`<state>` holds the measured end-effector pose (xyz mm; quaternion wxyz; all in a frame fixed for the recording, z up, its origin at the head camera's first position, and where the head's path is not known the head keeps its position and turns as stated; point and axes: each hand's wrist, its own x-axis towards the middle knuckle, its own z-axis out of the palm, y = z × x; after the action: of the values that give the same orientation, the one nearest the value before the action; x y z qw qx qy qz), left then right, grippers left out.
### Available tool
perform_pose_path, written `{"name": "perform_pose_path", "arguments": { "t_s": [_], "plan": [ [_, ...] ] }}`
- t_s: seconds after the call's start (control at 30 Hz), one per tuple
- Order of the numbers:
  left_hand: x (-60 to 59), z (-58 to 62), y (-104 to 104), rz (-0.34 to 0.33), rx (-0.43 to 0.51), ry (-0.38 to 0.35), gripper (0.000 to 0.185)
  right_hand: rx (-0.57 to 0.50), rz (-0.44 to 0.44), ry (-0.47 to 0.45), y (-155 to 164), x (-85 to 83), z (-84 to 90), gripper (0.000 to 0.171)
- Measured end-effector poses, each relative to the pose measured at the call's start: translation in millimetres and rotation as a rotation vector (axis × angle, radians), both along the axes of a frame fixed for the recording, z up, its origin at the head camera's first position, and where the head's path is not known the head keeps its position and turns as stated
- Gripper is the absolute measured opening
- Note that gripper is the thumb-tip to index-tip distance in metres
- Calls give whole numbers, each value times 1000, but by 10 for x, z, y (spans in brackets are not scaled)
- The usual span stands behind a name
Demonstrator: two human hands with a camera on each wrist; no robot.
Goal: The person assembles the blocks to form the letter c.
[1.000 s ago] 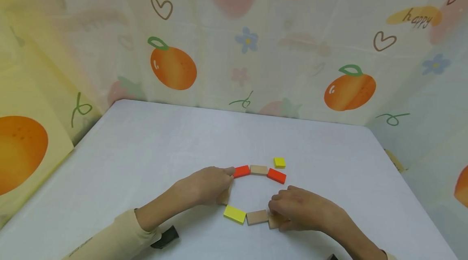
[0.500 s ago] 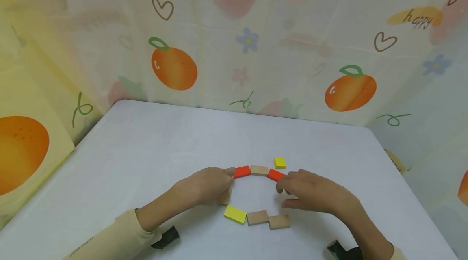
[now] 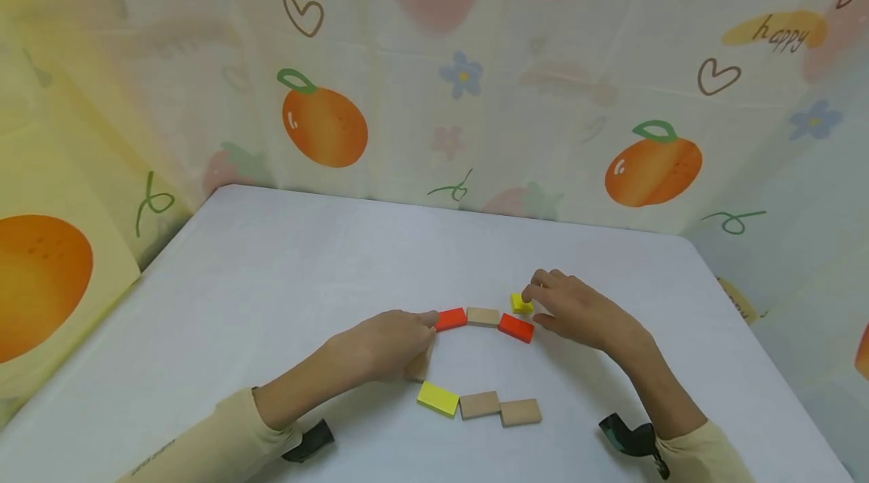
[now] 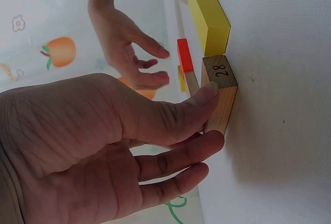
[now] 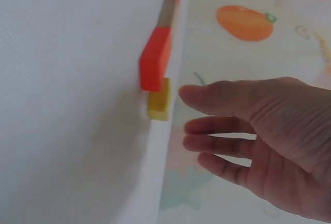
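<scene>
Rectangular wooden blocks lie in a broken ring on the white table. My left hand holds a plain wooden block marked 28 between thumb and fingers at the ring's left side. Its index finger reaches the left red block. A plain block and another red block continue the far arc. My right hand, fingers loosely bent and apart, is over the right edge of a small yellow block; in the right wrist view there is a gap between them.
A yellow block and two plain blocks, one in the middle and one at the right end, form the near arc. A fruit-patterned cloth hangs behind the table's far edge. Dark straps hang near both wrists.
My right hand has let go of the plain block at the near right and moved away past the red block to the small yellow block. The left hand has stayed put.
</scene>
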<state>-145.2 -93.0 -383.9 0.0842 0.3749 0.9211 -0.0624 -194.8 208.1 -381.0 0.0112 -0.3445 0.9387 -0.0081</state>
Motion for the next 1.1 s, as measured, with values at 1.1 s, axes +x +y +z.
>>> {"name": "perform_pose_path", "arguments": {
  "t_s": [1.1],
  "plan": [
    [2, -2, 1, 46, 20, -53, 28, -41, 5, -235, 149, 294, 54, 34]
  ]
}}
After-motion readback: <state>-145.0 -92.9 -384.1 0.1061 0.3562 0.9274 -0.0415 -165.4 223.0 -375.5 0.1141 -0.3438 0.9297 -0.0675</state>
